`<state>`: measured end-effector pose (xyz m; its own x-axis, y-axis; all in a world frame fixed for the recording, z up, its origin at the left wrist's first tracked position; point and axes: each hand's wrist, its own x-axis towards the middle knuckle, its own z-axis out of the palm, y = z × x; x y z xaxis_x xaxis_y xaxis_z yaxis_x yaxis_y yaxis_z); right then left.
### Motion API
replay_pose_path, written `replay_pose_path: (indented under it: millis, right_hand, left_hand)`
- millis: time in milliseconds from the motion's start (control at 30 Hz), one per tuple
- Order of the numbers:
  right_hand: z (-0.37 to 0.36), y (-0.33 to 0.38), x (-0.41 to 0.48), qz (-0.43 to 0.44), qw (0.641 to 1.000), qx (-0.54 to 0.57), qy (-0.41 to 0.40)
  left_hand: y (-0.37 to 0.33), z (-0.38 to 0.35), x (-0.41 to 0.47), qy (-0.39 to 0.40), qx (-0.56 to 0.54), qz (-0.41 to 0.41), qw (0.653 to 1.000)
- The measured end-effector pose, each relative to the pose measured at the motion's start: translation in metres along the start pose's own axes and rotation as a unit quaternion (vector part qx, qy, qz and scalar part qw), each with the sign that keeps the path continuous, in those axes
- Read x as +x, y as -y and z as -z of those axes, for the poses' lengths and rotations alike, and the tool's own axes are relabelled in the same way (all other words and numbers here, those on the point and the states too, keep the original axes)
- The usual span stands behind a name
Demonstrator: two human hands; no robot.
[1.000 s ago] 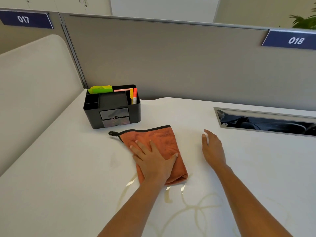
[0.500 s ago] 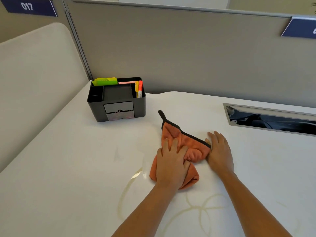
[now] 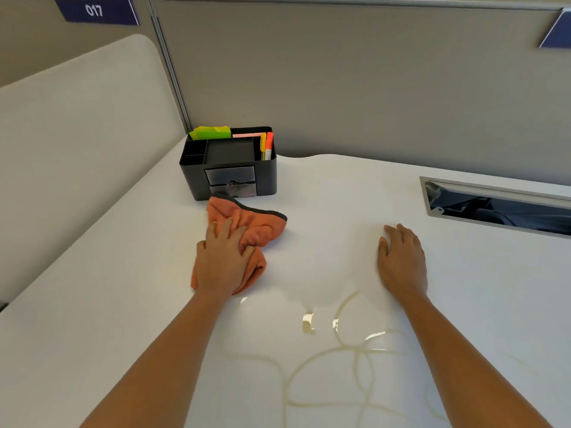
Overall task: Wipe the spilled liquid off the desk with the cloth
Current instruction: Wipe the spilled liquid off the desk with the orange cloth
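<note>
An orange cloth [image 3: 259,228] with a dark edge lies bunched on the white desk [image 3: 108,304], just in front of the black organiser. My left hand [image 3: 224,261] presses down on it, fingers gripping the folds. Flat on the desk to the right rests my right hand [image 3: 401,257], fingers together, holding nothing. Yellowish spilled liquid [image 3: 343,353] runs in thin looping trails across the near desk, between my two forearms. A faint wet sheen shows between the hands.
A black desk organiser [image 3: 230,174] with coloured notes and markers stands at the back left, touching the cloth's far edge. A cable slot [image 3: 494,205] opens at the right rear. Grey partition panels [image 3: 370,88] close the back; a padded side panel [image 3: 77,134] stands on the left.
My left hand has swept the cloth leftwards, away from the right hand to just in front of the organiser. The right hand has come off the cloth and lies flat.
</note>
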<state>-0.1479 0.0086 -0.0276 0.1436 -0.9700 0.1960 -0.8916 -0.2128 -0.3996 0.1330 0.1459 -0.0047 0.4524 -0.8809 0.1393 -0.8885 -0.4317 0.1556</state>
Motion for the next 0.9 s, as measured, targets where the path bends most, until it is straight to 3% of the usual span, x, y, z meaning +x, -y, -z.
replay_pose_path:
  millis: [200, 333, 400, 600, 733, 900]
  right_hand:
    - [0.001, -0.002, -0.001, -0.004, 1.000, 0.009, 0.023]
    - [0.014, -0.010, 0.009, -0.006, 0.992, 0.105, 0.070]
    - [0.023, -0.020, 0.010, 0.011, 0.988, 0.125, 0.088]
    - [0.024, -0.039, -0.014, 0.049, 0.993, 0.043, 0.094]
    - [0.022, -0.039, -0.013, 0.048, 0.996, 0.027, 0.074]
    - [0.019, -0.039, -0.008, 0.052, 0.996, 0.028, 0.063]
  left_hand:
    - [0.021, 0.015, -0.035, -0.022, -0.018, 0.081, 0.996]
    - [0.007, 0.015, -0.079, -0.045, -0.025, 0.104, 0.993]
    - [-0.015, 0.013, -0.095, -0.046, -0.026, 0.094, 0.994]
    - [-0.094, -0.003, -0.108, -0.021, -0.045, -0.017, 0.999]
    - [-0.086, -0.007, -0.068, -0.003, -0.028, -0.037, 0.999]
    - [-0.028, 0.002, -0.035, -0.017, -0.015, 0.028, 0.999]
